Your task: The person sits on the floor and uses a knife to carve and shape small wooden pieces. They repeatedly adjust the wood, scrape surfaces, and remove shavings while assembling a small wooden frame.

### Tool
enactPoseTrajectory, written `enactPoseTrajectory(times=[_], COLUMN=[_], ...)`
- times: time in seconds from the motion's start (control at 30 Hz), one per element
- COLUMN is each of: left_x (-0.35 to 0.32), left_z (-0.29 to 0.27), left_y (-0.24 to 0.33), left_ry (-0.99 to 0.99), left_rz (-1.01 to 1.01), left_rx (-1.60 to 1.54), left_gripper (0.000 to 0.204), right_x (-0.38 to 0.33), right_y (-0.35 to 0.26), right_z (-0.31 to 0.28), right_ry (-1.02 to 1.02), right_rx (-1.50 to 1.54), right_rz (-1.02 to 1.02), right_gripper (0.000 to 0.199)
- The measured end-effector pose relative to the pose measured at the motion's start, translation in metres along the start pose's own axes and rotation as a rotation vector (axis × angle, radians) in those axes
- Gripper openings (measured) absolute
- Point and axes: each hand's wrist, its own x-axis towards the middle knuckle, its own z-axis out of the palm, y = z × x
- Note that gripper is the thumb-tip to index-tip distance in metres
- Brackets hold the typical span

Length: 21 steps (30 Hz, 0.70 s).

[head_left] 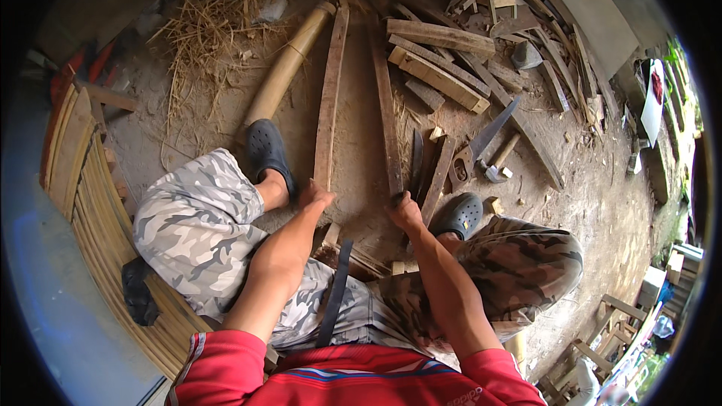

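Observation:
Two long narrow wooden strips lie side by side on the dirt floor, running away from me and coming closer together at their far ends. At the near end of the left strip [332, 90], my left hand [314, 195] is closed on the wood. My right hand [406, 212] grips the near end of the right strip [384, 98], its fingers wrapped round the tip. Both forearms reach forward between my spread knees. Just right of the right strip lie a dark flat blade [417, 156] and a short wooden board [438, 179].
A handsaw [485, 139] and a hammer [502, 161] lie beyond my right shoe [457, 216]. Stacked timber [440, 35] fills the far right. Left of the strips are a bamboo pole [289, 64] and a heap of straw [207, 37]. Curved slats [124, 248] line my left side.

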Motion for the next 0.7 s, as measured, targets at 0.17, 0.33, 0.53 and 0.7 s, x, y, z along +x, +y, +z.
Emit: enactPoseTrajectory(times=[0.17,0.33,0.53,0.7], left_x=[-0.010,-0.021,-0.023,-0.025], left_z=[-0.002,0.028,0.037,0.033], left_y=[0.006,0.018,0.011,0.006], left_ry=[-0.010,0.046,0.101,0.235], left_rz=[0.067,0.089,0.113,0.085], left_rx=[0.016,-0.049,-0.066,0.013], left_gripper=[0.076,0.073,0.062,0.052], right_x=[0.009,0.013,0.007,0.000], right_y=[-0.009,-0.012,-0.019,-0.019], right_z=[-0.012,0.001,0.028,0.022], right_ry=[-0.059,-0.008,0.087,0.109], right_rx=[-0.070,-0.032,0.058,0.060], right_rz=[-0.003,0.010,-0.001,-0.063], right_gripper=[0.079,0.046,0.052,0.046])
